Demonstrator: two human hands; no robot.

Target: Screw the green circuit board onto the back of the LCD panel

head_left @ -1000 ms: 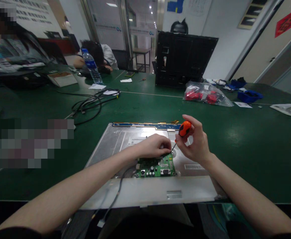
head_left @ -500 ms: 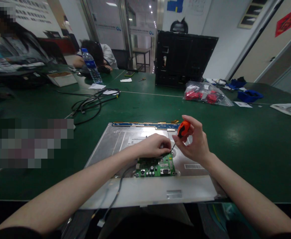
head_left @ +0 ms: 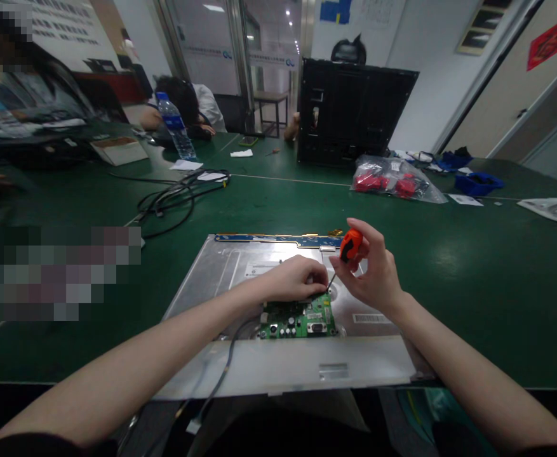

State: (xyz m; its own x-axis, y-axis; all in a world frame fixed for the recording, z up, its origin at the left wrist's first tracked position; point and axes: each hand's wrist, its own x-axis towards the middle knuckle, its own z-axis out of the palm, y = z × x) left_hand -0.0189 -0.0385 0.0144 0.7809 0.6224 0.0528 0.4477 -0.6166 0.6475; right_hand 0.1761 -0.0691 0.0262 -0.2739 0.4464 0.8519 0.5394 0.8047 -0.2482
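A silver display panel (head_left: pixel 197 298) lies back side up on the green table, and a green circuit board (head_left: pixel 297 320) sits on it. My right hand (head_left: pixel 376 273) grips a screwdriver (head_left: pixel 352 244) by its orange and black handle, fingers wrapped round it. The tilted shaft meets the board's upper right corner. My left hand (head_left: pixel 301 277) rests over the board's top edge, fingers curled together close to the screwdriver tip. Whatever those fingers pinch, if anything, is hidden. A grey cable (head_left: pixel 230 362) runs from the board's left over the panel's front edge.
Coiled black cables (head_left: pixel 178 197) and a water bottle (head_left: pixel 176 127) occupy the left back. Beyond the panel stand a black monitor (head_left: pixel 354 114) and a clear bag (head_left: pixel 395 181) with red parts. Blue bins (head_left: pixel 478 184) are at the right. Other people sit across the table and at the left.
My hands and the screwdriver stay almost in place, with the right fingers shifting slightly on the handle. Behind the black monitor, part of another person has come into view at its left edge.
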